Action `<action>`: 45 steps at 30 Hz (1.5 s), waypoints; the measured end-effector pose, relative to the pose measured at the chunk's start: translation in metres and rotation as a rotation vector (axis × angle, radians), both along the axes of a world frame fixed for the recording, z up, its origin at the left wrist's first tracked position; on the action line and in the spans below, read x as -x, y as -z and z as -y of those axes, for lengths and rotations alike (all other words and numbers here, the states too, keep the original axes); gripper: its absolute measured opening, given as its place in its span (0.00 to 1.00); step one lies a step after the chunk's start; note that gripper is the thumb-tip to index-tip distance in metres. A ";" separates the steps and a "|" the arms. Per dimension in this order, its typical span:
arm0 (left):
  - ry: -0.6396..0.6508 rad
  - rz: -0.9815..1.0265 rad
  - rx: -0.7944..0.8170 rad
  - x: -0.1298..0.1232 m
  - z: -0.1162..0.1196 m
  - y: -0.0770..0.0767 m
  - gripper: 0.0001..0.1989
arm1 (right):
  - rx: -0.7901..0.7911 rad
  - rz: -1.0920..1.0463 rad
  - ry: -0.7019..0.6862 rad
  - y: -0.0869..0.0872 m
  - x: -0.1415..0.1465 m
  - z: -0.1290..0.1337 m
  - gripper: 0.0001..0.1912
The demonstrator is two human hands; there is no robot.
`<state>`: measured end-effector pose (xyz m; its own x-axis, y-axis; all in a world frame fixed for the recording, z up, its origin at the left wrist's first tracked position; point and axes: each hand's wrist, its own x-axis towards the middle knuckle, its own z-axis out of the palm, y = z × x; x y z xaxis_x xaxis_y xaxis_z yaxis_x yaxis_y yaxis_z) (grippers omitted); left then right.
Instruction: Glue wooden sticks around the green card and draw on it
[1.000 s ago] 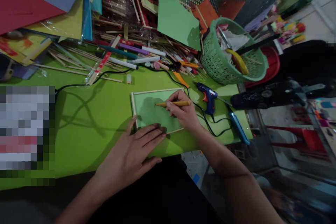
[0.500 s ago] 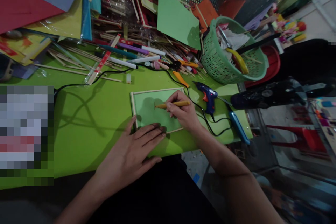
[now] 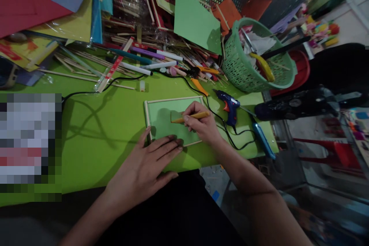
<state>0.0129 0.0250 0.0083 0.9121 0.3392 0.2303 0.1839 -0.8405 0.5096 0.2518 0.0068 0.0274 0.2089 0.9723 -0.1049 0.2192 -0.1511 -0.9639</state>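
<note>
A green sheet (image 3: 160, 117) edged with thin wooden sticks lies flat on the table before me. My right hand (image 3: 199, 121) pinches a yellow pen (image 3: 198, 115), whose tip touches the sheet near its middle. A short dark line runs on the sheet just above the tip. Spread flat, my left hand (image 3: 154, 157) presses on the lower left corner and the bottom edge, with its thumb off the sheet. My left fingers and right hand cover parts of the sheet.
A blue glue gun (image 3: 229, 105) and its black cable lie right of the sheet, beside a blue tool (image 3: 263, 140). Behind are markers (image 3: 165, 64), wooden sticks and a green basket (image 3: 245, 61). A small white cap (image 3: 142, 86) stands behind the sheet. The left side is blurred out.
The pen tip has moved slightly down the sheet, and the dark line there is longer. My left hand has stayed in place.
</note>
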 end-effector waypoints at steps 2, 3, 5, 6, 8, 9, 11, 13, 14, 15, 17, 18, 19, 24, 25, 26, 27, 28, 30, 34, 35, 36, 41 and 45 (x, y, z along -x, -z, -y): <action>-0.011 -0.002 0.012 0.000 0.000 0.000 0.27 | 0.001 -0.018 -0.004 0.000 0.000 0.000 0.13; -0.011 -0.007 0.018 0.000 0.000 -0.001 0.27 | 0.000 -0.023 -0.001 0.000 0.000 0.000 0.13; -0.009 -0.013 0.019 0.000 0.000 -0.001 0.27 | -0.006 -0.021 0.007 0.000 -0.001 0.000 0.12; -0.007 -0.011 0.012 0.000 0.000 -0.001 0.26 | -0.009 -0.017 0.009 0.001 -0.001 0.000 0.12; -0.006 -0.006 -0.003 0.000 -0.001 -0.001 0.26 | -0.011 -0.014 0.004 0.001 -0.001 0.000 0.11; -0.005 -0.004 -0.012 0.000 0.000 -0.001 0.26 | -0.010 -0.016 -0.001 0.001 -0.001 0.001 0.11; 0.002 -0.004 -0.023 0.000 0.000 0.000 0.27 | -0.003 -0.026 -0.011 0.001 0.000 0.002 0.12; -0.002 -0.011 -0.016 0.000 0.001 0.001 0.27 | 0.005 -0.039 -0.011 0.001 -0.001 0.002 0.13; -0.007 -0.014 -0.008 0.001 0.001 0.001 0.27 | 0.004 -0.045 0.000 0.000 -0.001 0.002 0.13; -0.010 -0.019 0.002 0.001 0.001 0.002 0.27 | -0.002 -0.052 0.018 0.000 -0.001 0.001 0.13; -0.011 -0.017 0.011 0.001 0.001 0.002 0.27 | -0.037 -0.060 0.069 0.001 -0.002 -0.001 0.13; -0.008 -0.010 0.008 0.001 0.001 0.002 0.27 | -0.056 -0.060 0.095 0.001 -0.002 -0.003 0.12; -0.002 0.002 0.000 0.001 0.001 0.001 0.27 | -0.071 -0.055 0.116 0.002 -0.003 -0.004 0.12; 0.001 0.015 -0.029 0.000 0.000 0.001 0.27 | -0.096 -0.032 0.120 0.005 -0.003 -0.008 0.11; 0.003 0.005 -0.029 0.000 0.000 0.001 0.27 | -0.099 -0.031 0.111 0.005 -0.003 -0.008 0.11; 0.004 -0.009 -0.027 0.000 0.000 0.001 0.27 | -0.100 -0.029 0.102 0.005 -0.003 -0.008 0.11; 0.005 -0.018 -0.025 0.000 0.000 0.001 0.27 | -0.098 -0.024 0.096 0.005 -0.002 -0.008 0.11; 0.007 -0.023 -0.025 0.001 0.000 0.002 0.27 | -0.097 -0.019 0.092 0.005 -0.002 -0.008 0.11; 0.003 -0.016 -0.025 0.001 0.000 0.002 0.27 | -0.098 -0.009 0.088 0.004 -0.002 -0.008 0.12; 0.005 -0.010 0.000 0.001 0.000 0.001 0.27 | -0.100 0.008 0.075 0.004 -0.002 -0.008 0.13; -0.002 -0.011 0.014 0.000 0.000 0.001 0.27 | -0.093 0.017 0.073 0.005 -0.002 -0.008 0.13; -0.009 -0.008 0.026 0.000 0.001 0.001 0.27 | -0.084 0.027 0.073 0.005 -0.002 -0.008 0.14; -0.009 -0.009 0.007 -0.001 0.002 0.003 0.27 | -0.060 0.069 0.061 0.004 -0.003 -0.008 0.09; -0.019 -0.057 0.005 0.001 0.002 0.003 0.28 | -0.091 0.146 0.081 0.002 -0.003 -0.007 0.06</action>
<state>0.0122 0.0227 0.0051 0.9172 0.3573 0.1764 0.2285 -0.8343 0.5018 0.2553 0.0134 0.0257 0.2935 0.9558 0.0196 0.3485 -0.0878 -0.9332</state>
